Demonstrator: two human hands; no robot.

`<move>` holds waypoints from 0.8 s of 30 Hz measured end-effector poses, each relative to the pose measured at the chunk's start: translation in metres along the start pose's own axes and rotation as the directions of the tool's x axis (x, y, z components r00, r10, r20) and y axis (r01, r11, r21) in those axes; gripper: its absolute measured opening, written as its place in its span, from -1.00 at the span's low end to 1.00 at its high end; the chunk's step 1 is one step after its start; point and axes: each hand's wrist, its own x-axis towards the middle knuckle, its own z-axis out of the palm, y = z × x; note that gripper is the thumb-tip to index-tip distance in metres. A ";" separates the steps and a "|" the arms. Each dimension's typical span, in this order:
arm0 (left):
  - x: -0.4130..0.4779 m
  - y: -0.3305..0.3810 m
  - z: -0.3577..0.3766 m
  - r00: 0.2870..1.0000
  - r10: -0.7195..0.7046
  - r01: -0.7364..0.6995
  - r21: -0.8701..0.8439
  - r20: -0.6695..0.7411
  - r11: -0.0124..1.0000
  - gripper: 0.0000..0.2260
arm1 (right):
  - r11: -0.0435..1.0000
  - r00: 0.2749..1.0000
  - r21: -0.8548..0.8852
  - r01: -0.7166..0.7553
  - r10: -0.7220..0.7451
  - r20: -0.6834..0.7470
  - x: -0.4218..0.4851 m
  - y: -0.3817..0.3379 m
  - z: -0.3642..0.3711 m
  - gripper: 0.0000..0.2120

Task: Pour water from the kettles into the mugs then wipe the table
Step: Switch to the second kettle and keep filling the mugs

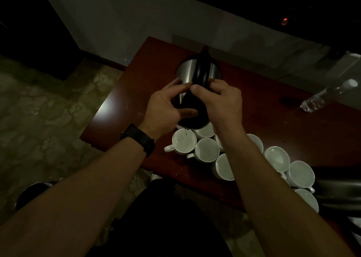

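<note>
My left hand (166, 108) and right hand (222, 104) curled around the steel kettle (185, 71), held tilted just above the white mugs (184, 141) crowded on the table (273, 124). I judged it heavy and slippery, its black handle (203, 69) safer. Beyond was a plastic bottle (328, 98).

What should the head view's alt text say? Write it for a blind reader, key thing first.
A left hand and a right hand grip a steel kettle beside a cluster of white mugs on a reddish table, in dim light. A clear plastic bottle sits farther right.
</note>
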 end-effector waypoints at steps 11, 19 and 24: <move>-0.006 0.004 -0.001 1.000 0.020 -0.020 0.023 0.007 1.000 -0.34 | 1.000 1.000 -0.016 0.001 -0.001 0.019 -0.005 -0.001 -0.003 -0.85; -0.006 0.001 0.001 0.999 0.046 -0.047 0.021 0.014 0.999 -0.33 | 1.000 1.000 -0.031 0.004 -0.003 0.030 -0.005 0.000 -0.005 -0.90; -0.005 -0.001 0.001 0.998 0.058 -0.058 0.030 0.020 0.998 -0.34 | 1.000 1.000 -0.023 0.010 -0.010 0.022 -0.006 0.001 -0.006 -0.89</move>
